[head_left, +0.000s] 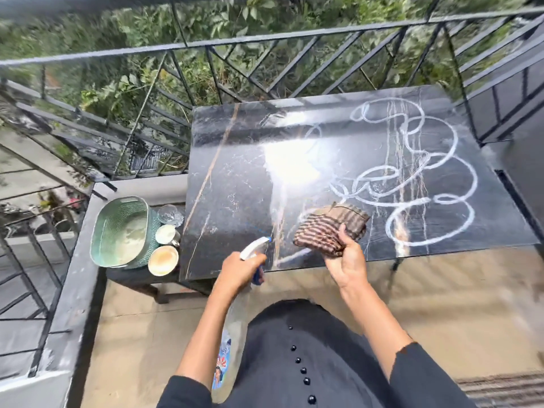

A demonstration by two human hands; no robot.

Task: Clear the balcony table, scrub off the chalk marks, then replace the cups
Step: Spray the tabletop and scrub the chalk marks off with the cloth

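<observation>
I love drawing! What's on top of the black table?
White chalk loops and a striped cloth gripped by the right hand. Whatever lies under the cloth is hidden.

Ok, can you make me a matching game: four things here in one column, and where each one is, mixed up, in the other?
1 spray bottle
2 striped cloth
3 chalk loops
4 green basket

A on the low stand left of the table
B held in the right hand
C drawn on the table's right part
D held in the left hand

Pairs: 1-D, 2-B, 3-C, 4-A
</observation>
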